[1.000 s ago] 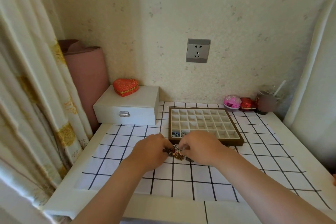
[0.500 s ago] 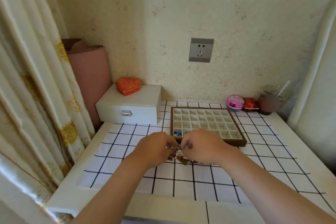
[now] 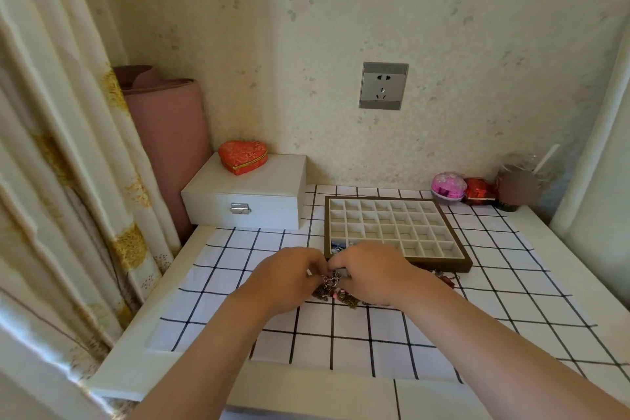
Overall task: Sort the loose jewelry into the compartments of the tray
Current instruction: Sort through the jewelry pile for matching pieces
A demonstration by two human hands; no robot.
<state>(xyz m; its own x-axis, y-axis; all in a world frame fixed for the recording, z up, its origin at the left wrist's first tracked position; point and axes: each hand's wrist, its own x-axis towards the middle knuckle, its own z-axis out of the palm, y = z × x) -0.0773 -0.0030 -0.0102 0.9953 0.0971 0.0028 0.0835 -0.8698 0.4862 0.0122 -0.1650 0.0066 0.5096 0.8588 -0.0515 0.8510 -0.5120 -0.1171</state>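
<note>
Jewelry (image 3: 331,281) higher; few pieces (image 3: 336,244) in tray (image 3: 441,265)

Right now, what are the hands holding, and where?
Left hand and right hand both pinch the tangled jewelry at its top; exact piece unclear.

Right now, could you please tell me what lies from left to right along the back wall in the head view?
Pink roll, white latched box, compartment tray, pink round box, red box.

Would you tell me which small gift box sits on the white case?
The red heart-shaped box; the pink round box and dark red box stand on the table.
</note>
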